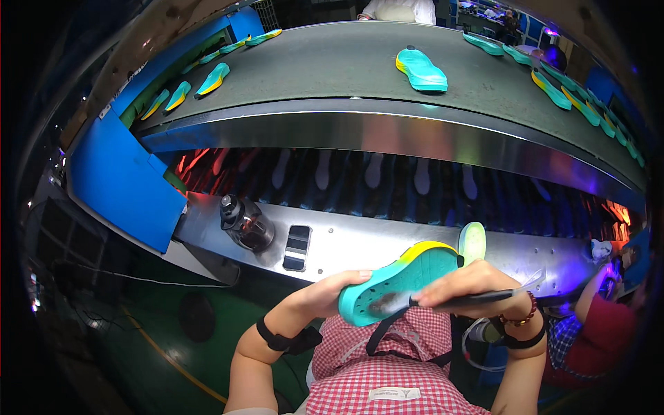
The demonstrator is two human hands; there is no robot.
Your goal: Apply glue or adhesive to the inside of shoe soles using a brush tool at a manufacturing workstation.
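Observation:
My left hand (326, 293) grips a teal shoe sole (384, 280) with a yellow band by its left end, the thumb on the near rim. The sole is held tilted above my lap, its hollowed, dotted inner face toward me. Closed around a dark-handled brush (484, 298), my right hand (470, 282) reaches over the sole's right part. The brush's pale, blurred bristles touch or hover just over the inner face; I cannot tell which. Behind my right hand, a pale green sole (472, 242) lies on the metal ledge (353, 242).
A dark, see-through bottle (247, 223) stands on the ledge beside a black switch panel (297, 247). Beyond is an upper belt (311, 69) bearing several teal soles; pale insole shapes (373, 171) lie on a lower conveyor. A co-worker's red sleeve (602, 335) is at right.

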